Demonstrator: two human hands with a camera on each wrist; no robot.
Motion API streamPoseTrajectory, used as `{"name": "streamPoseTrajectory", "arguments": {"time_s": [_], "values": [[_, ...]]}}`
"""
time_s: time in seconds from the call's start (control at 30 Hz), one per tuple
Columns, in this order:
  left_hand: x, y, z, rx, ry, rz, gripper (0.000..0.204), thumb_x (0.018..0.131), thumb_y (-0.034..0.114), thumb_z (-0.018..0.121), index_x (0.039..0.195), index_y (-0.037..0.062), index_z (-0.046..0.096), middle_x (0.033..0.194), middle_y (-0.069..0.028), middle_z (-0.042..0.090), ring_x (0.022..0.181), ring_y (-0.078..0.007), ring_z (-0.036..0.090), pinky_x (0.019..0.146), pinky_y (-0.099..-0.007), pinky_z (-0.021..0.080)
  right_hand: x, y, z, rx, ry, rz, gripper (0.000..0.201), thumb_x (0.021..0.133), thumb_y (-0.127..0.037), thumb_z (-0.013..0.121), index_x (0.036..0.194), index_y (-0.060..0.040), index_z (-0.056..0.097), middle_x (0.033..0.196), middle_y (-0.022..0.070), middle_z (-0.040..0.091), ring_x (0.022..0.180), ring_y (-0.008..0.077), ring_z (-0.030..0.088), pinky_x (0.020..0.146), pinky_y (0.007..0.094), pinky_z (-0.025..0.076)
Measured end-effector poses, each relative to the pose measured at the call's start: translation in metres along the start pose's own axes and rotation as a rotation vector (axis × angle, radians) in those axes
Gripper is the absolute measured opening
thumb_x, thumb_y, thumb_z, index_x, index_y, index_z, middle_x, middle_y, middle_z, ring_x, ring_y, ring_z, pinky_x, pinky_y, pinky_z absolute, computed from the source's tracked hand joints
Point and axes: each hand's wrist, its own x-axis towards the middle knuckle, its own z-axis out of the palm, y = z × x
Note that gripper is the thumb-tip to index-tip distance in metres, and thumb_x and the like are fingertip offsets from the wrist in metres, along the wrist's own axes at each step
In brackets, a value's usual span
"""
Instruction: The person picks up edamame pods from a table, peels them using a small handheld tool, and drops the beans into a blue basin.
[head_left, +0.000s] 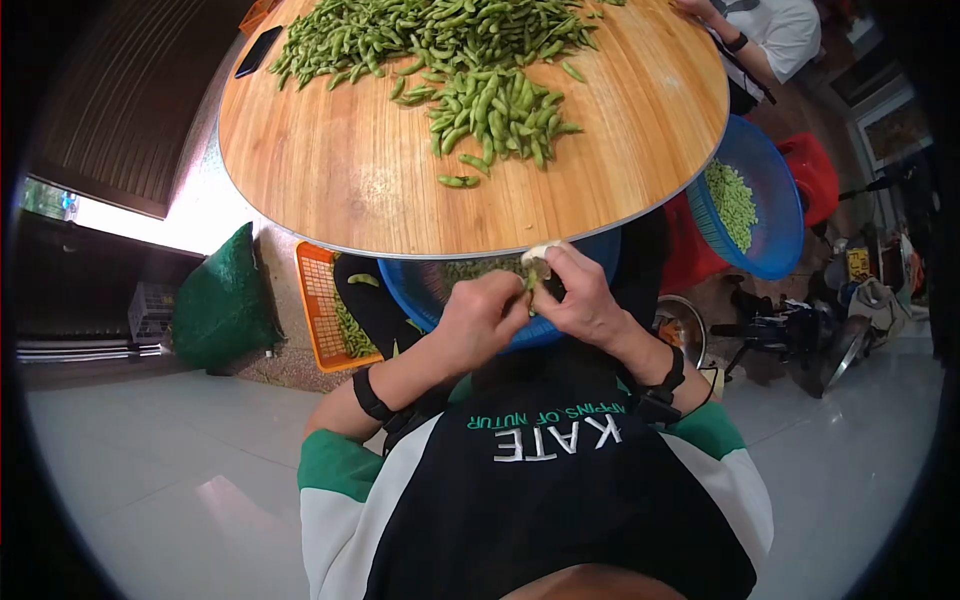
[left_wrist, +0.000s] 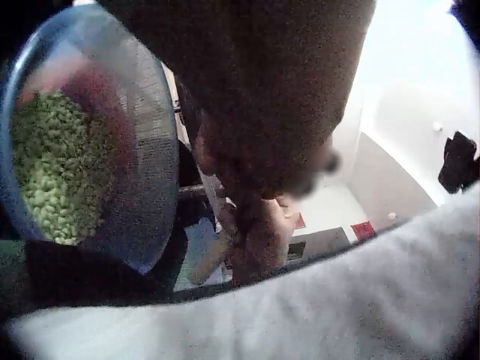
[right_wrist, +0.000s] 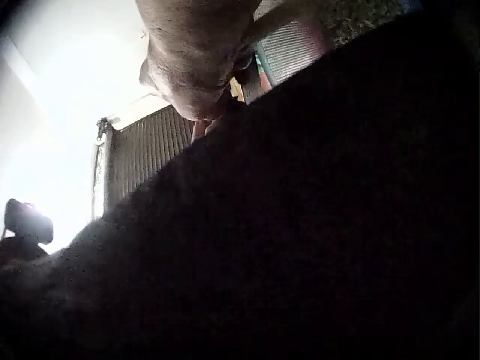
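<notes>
Just below the near edge of the round wooden table, my left hand point(head_left: 478, 315) and right hand point(head_left: 585, 298) meet over a blue basin point(head_left: 400, 300). Between their fingertips they pinch a green soybean pod point(head_left: 531, 278), mostly covered by the fingers. Something white wraps a digit of the right hand. Inside the basin lies a layer of green, partly hidden by the hands and tabletop. On the table point(head_left: 330, 190), a small heap of soybean pods point(head_left: 495, 115) lies in front of a larger pile point(head_left: 430, 35). The left wrist view is dark around the hand; a sleeve fills much of the right one.
To the right, a blue colander point(head_left: 778, 225) of shelled beans point(head_left: 732, 205) stands by red stools point(head_left: 810, 175). An orange crate point(head_left: 312, 305) with pods is at the left, beside a green sack point(head_left: 228, 305). A phone point(head_left: 259, 52) lies on the table's left edge. Another person point(head_left: 775, 45) sits at the far right.
</notes>
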Motion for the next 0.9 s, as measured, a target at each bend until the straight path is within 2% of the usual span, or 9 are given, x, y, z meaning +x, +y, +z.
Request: {"name": "streamPoseTrajectory", "arguments": {"time_s": [0.07,0.23,0.4,0.57,0.63,0.67,0.77,0.8,0.9], "values": [[-0.006,-0.001,0.003,0.074,-0.074,0.118,0.012,0.077,0.007,0.062,0.076,-0.0002,0.053,0.071,-0.0184,0.055,0.065,-0.0374,0.058,0.056,-0.0433,0.047,-0.003,0.001,0.002,-0.024,-0.033,0.006,0.024,0.073,0.002,0.065,0.094,0.0028,0.055,0.083,0.0161,0.055,0.073,0.0313,0.058,0.065,0.0343,0.047],[-0.01,-0.008,-0.004,0.044,-0.165,0.111,0.011,0.075,0.006,0.061,0.077,0.0001,0.053,0.071,-0.0184,0.055,0.065,-0.0378,0.058,0.058,-0.0436,0.047,-0.003,0.006,0.003,0.003,-0.224,0.069,0.022,0.075,-0.001,0.062,0.096,0.0015,0.054,0.084,0.0157,0.055,0.073,0.0328,0.058,0.065,0.036,0.047],[-0.03,0.001,-0.045,0.149,-0.322,-0.068,0.01,0.073,0.007,0.061,0.079,0.0008,0.056,0.073,-0.0184,0.057,0.068,-0.0375,0.059,0.06,-0.0444,0.048,-0.004,0.011,0.004,-0.012,-0.174,0.094,0.018,0.076,-0.001,0.062,0.093,0.0011,0.057,0.084,0.0158,0.059,0.075,0.0301,0.061,0.065,0.0352,0.048],[-0.071,-0.014,-0.125,0.818,-0.219,-0.247,0.009,0.074,0.006,0.063,0.08,0.0021,0.06,0.076,-0.0172,0.06,0.071,-0.0364,0.061,0.062,-0.0432,0.049,-0.005,0.004,0.002,0.126,-0.217,0.106,0.018,0.075,-0.006,0.066,0.088,0.0019,0.055,0.077,0.0176,0.057,0.076,0.0352,0.059,0.066,0.0401,0.047],[-0.071,-0.018,-0.135,1.098,-0.274,-0.386,0.013,0.076,0.006,0.064,0.088,0.0046,0.062,0.077,-0.0149,0.061,0.074,-0.0349,0.062,0.065,-0.042,0.05,-0.001,0.001,0.001,0.039,-0.207,0.018,0.02,0.078,-0.006,0.069,0.096,0.0009,0.062,0.083,0.0121,0.064,0.071,0.0227,0.063,0.066,0.0299,0.05],[-0.065,-0.02,-0.134,1.102,-0.265,-0.385,0.013,0.076,0.006,0.064,0.088,0.0046,0.062,0.077,-0.0149,0.061,0.074,-0.0349,0.062,0.065,-0.042,0.05,0.001,0.001,0.001,0.038,-0.206,0.009,0.02,0.078,-0.006,0.069,0.096,0.0009,0.062,0.083,0.0121,0.064,0.071,0.0227,0.063,0.066,0.0299,0.05],[-0.002,-0.015,-0.114,0.704,0.108,0.136,0.02,0.077,0.006,0.062,0.097,0.0048,0.06,0.086,-0.0139,0.059,0.077,-0.0345,0.061,0.065,-0.0405,0.049,0.001,0.0,0.001,0.157,-0.23,0.19,0.02,0.08,-0.008,0.067,0.096,0.0018,0.059,0.081,0.0153,0.061,0.071,0.0274,0.062,0.067,0.033,0.048],[0.02,-0.018,-0.105,0.635,0.174,0.244,0.02,0.077,0.006,0.062,0.098,0.0043,0.06,0.088,-0.014,0.058,0.078,-0.0347,0.06,0.065,-0.0405,0.048,0.002,-0.002,0.0,0.241,-0.235,0.28,0.02,0.082,-0.009,0.066,0.098,0.0022,0.059,0.082,0.0132,0.063,0.072,0.0219,0.062,0.068,0.0307,0.048],[0.069,-0.041,-0.084,0.608,0.193,0.32,0.019,0.077,0.005,0.063,0.096,0.0033,0.06,0.09,-0.0148,0.057,0.078,-0.0353,0.058,0.067,-0.041,0.048,0.006,-0.008,-0.004,0.395,-0.231,0.447,0.021,0.086,-0.01,0.063,0.101,0.0031,0.059,0.083,0.009,0.064,0.075,0.0126,0.06,0.069,0.0267,0.048]]}}
